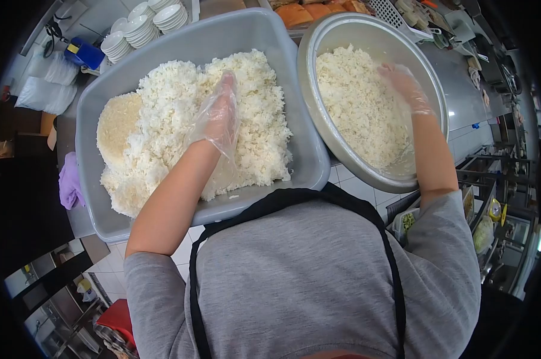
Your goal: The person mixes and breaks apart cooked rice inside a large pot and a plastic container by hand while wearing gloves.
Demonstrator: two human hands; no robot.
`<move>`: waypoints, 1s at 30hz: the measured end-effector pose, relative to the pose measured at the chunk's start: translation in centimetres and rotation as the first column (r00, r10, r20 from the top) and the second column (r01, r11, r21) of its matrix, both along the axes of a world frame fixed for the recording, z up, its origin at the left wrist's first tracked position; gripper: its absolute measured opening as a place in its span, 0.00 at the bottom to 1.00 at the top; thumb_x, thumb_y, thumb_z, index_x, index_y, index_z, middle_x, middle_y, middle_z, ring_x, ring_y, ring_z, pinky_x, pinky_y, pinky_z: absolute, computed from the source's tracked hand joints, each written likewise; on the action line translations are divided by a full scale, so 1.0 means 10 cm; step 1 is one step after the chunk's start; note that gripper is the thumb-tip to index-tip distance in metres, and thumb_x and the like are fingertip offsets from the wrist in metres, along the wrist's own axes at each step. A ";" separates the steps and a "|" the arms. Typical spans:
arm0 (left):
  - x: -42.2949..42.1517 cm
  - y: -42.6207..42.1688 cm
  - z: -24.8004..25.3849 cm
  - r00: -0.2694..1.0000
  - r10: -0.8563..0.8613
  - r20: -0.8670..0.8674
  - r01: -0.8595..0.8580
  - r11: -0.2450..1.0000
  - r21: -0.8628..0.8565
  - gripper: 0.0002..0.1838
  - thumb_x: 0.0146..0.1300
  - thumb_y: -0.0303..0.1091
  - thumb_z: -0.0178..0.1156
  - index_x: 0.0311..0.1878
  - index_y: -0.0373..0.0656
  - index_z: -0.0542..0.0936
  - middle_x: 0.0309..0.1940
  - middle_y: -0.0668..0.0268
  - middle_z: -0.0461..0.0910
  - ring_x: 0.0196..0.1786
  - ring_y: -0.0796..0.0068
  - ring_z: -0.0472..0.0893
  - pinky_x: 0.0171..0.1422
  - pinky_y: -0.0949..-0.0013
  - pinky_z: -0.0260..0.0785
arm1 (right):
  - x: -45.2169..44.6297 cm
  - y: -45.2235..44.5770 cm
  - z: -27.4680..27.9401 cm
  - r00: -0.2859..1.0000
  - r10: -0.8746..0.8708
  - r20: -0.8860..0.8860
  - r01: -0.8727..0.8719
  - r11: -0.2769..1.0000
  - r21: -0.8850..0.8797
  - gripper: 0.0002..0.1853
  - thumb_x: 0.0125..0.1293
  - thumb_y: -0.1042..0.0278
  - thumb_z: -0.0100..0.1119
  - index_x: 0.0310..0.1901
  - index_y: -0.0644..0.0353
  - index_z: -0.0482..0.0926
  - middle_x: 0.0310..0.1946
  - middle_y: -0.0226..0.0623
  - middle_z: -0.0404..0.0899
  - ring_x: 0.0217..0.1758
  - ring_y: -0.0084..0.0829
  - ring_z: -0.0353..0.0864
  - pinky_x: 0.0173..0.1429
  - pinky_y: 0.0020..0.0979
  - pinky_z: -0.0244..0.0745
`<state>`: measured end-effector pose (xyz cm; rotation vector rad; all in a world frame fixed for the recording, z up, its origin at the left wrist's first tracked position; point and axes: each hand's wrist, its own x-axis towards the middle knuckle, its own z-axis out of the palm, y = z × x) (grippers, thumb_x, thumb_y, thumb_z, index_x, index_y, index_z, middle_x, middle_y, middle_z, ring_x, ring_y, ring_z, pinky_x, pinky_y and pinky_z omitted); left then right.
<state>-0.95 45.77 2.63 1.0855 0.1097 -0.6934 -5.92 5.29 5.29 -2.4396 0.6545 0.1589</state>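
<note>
A large grey tub (204, 30) holds a heap of cooked white rice (168, 113), with a rounded, compact block of rice (118, 128) at its left end. My left hand (219, 113), in a loose clear plastic glove, rests on the heap with its fingers stretched out and holds nothing. To the right, a round metal pot (348, 158) tilts against the tub's side and contains more rice (357, 102). Inside that pot, my right hand (405, 87), also gloved, reaches over the rice near the far right wall. Its fingers look extended, slightly blurred.
Stacks of small white bowls (140, 29) stand behind the tub. A blue object (86, 52) and plastic-wrapped packs (49, 90) lie at the left, above a purple cloth (71, 179). A white perforated tray (390, 13) sits behind the pot. Shelving (491, 179) lines the right.
</note>
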 end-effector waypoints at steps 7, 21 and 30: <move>0.01 -0.05 -0.04 0.999 0.036 0.000 -0.036 0.992 0.122 0.41 0.69 0.65 0.44 0.73 0.42 0.59 0.68 0.56 0.66 0.67 0.63 0.69 0.71 0.59 0.62 | 0.15 0.65 -0.13 0.996 0.084 0.043 -0.075 0.980 -0.185 0.37 0.65 0.46 0.58 0.69 0.61 0.64 0.66 0.49 0.69 0.70 0.42 0.68 0.73 0.37 0.60; -0.03 -0.01 0.09 0.999 -0.027 -0.029 0.026 0.999 -0.033 0.41 0.69 0.65 0.44 0.73 0.40 0.59 0.69 0.57 0.65 0.70 0.64 0.67 0.74 0.62 0.59 | -0.05 1.49 -0.27 0.747 0.568 -0.345 -0.644 0.748 -0.161 0.54 0.52 0.57 0.72 0.76 0.47 0.46 0.73 0.65 0.46 0.76 0.57 0.50 0.78 0.48 0.50; 0.02 0.00 -0.11 0.999 -0.050 -0.009 0.049 0.998 -0.040 0.41 0.70 0.65 0.41 0.75 0.43 0.55 0.72 0.58 0.60 0.73 0.65 0.62 0.76 0.62 0.53 | -0.03 1.48 -0.50 0.833 0.542 -0.111 -0.546 0.771 -0.329 0.32 0.52 0.73 0.65 0.62 0.52 0.70 0.64 0.61 0.61 0.67 0.57 0.66 0.68 0.43 0.67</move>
